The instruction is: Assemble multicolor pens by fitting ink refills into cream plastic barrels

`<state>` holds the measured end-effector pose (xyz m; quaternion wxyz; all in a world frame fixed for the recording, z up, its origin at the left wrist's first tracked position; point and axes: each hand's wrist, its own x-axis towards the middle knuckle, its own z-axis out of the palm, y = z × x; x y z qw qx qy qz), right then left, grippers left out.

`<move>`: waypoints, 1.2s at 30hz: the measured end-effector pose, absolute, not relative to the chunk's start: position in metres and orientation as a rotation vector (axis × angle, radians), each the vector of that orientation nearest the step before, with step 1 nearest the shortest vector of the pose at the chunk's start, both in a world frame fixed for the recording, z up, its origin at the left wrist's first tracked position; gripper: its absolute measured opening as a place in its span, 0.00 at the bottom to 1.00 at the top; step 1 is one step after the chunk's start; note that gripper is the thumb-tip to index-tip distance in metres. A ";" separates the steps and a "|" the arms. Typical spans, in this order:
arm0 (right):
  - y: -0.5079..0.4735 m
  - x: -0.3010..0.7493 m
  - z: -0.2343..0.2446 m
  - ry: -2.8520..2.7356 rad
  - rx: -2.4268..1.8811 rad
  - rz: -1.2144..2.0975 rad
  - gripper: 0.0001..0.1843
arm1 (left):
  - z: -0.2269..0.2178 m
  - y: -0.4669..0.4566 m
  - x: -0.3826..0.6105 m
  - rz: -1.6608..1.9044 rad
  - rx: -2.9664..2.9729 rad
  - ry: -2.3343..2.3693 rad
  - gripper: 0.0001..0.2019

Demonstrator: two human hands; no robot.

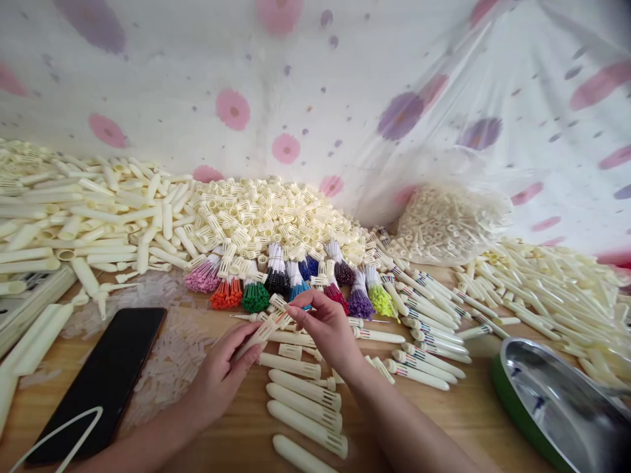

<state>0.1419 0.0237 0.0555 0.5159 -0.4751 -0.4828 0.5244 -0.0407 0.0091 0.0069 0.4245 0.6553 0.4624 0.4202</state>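
Note:
My left hand (pixel 221 368) is closed around a cream plastic pen barrel (pixel 260 334), its slotted end tilted up toward the right. At that end my right hand (pixel 329 332) pinches with thumb and forefinger, and a thin orange-red pen refill (pixel 282 320) shows by the slots. The fingertips partly cover where it meets the barrel. Several loose barrels (pixel 305 407) lie in a column below the hands. Behind them stand bundles of refills with coloured ends, among them orange (pixel 227 292), green (pixel 255 295), purple (pixel 361 301) and yellow (pixel 378 295).
Heaped slotted collars (pixel 276 213) and long barrels (pixel 98 203) fill the back and left. A black phone (pixel 101 381) lies at left, with a white cable across it. To the right are multicolour pens (pixel 428 368), a bag of small parts (pixel 444 223) and a green-sided metal dish (pixel 517 401).

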 end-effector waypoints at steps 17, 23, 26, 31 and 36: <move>0.019 0.136 0.054 -1.227 -1.212 1.307 0.13 | 0.009 0.009 -0.042 1.017 1.736 1.145 0.13; 0.018 0.147 0.066 -1.544 -1.190 1.179 0.08 | 0.007 0.010 -0.044 1.037 1.764 1.163 0.13; 0.018 0.150 0.067 -1.612 -1.207 1.168 0.07 | 0.006 0.010 -0.044 1.042 1.783 1.158 0.12; 0.019 0.153 0.068 -1.642 -1.199 1.180 0.06 | 0.007 0.010 -0.044 1.026 1.800 1.137 0.12; 0.021 0.155 0.066 -1.653 -1.156 1.197 0.07 | 0.007 0.010 -0.043 1.010 1.789 1.097 0.11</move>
